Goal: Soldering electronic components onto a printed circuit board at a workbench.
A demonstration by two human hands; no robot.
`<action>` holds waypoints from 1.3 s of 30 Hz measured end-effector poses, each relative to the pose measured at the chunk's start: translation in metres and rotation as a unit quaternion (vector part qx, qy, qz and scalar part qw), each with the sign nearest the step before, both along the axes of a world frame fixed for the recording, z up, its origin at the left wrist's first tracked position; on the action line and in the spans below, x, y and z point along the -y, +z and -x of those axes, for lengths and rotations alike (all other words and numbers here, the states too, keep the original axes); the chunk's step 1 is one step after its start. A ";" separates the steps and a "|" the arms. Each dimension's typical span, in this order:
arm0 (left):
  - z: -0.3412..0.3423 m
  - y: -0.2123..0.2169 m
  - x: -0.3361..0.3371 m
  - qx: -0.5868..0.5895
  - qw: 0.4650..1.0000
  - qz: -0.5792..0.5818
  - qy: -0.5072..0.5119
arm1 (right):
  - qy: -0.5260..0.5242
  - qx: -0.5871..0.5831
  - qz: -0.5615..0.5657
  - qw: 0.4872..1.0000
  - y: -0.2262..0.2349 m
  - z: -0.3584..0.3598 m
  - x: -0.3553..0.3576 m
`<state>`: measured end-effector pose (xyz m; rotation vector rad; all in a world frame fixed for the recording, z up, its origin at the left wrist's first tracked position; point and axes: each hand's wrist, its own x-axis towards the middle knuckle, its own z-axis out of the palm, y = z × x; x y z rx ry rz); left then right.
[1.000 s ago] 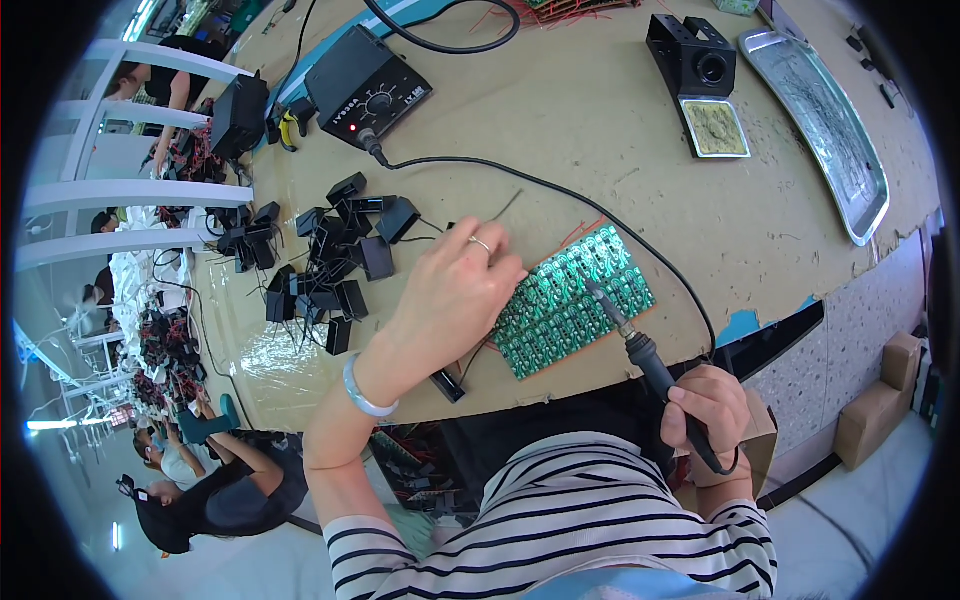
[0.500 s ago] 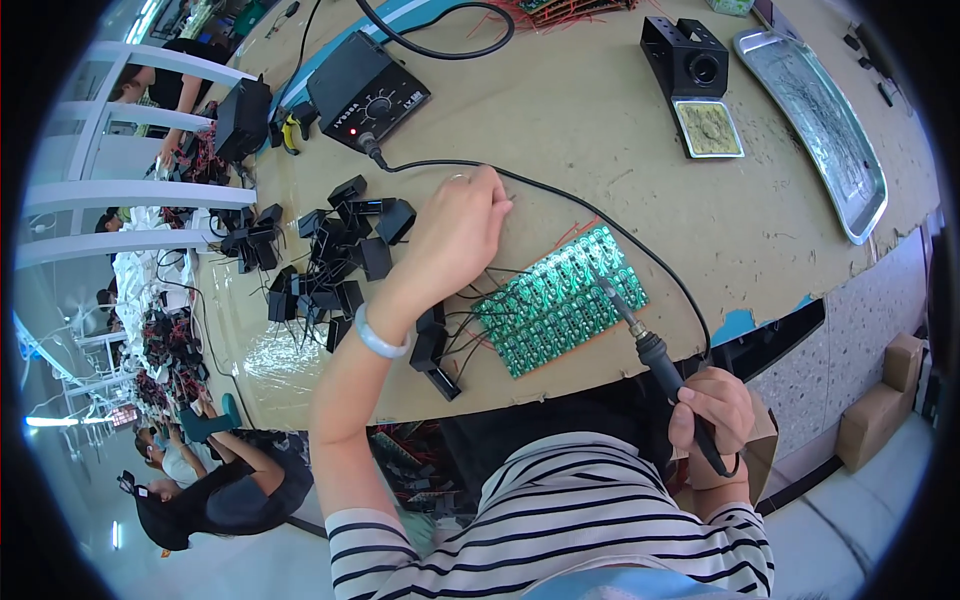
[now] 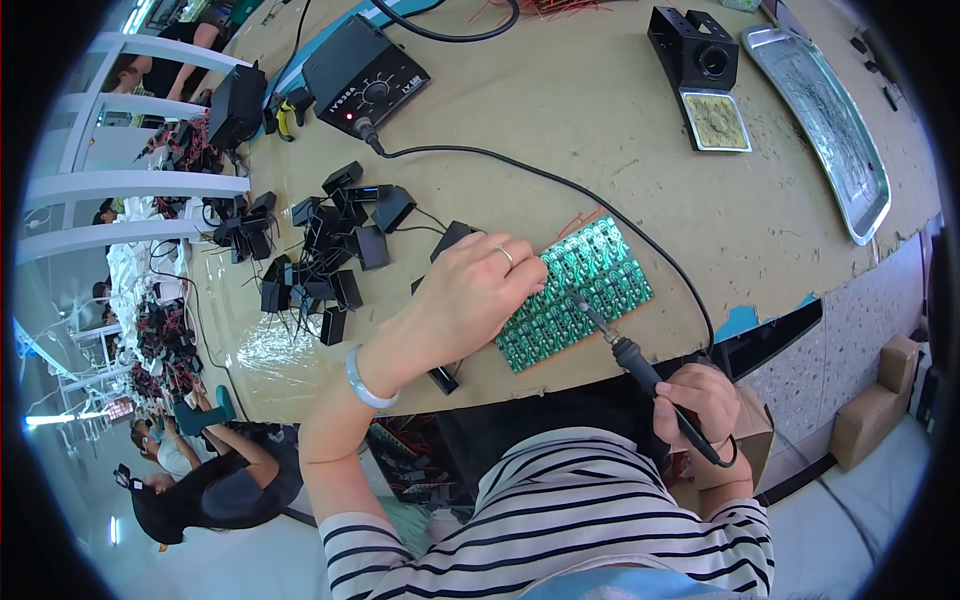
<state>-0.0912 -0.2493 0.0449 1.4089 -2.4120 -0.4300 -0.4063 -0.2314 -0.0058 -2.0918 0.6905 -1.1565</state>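
A green circuit board panel [image 3: 612,270], covered in rows of solder points, lies near the table's front edge. In my right hand [image 3: 703,400] is a soldering iron [image 3: 636,364], held like a pen by its black handle. Its metal tip points at the middle of the panel; whether it touches I cannot tell. My left hand [image 3: 480,285] is over the panel's left edge, fingertips pinched together close to the iron's tip; what they hold is hidden. Beside that hand sits a small black box [image 3: 455,238] with a thin wire. Another black box [image 3: 443,379] shows partly below my left wrist.
Several wired black boxes [image 3: 370,248] are heaped on the left. The soldering station [image 3: 368,80] stands at the back, its cord arching past the panel. An iron stand [image 3: 692,48] with a yellow sponge [image 3: 717,121] and a metal tray [image 3: 826,125] stand back right. Co-workers sit far left.
My left hand has come down and right from above the panel's left side onto its edge. The iron's tip has moved left and slightly down across the panel.
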 end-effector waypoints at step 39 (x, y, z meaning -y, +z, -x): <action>0.015 0.005 0.001 0.104 0.994 -0.008 -0.023 | 0.029 -0.013 0.017 0.999 0.009 -0.012 0.002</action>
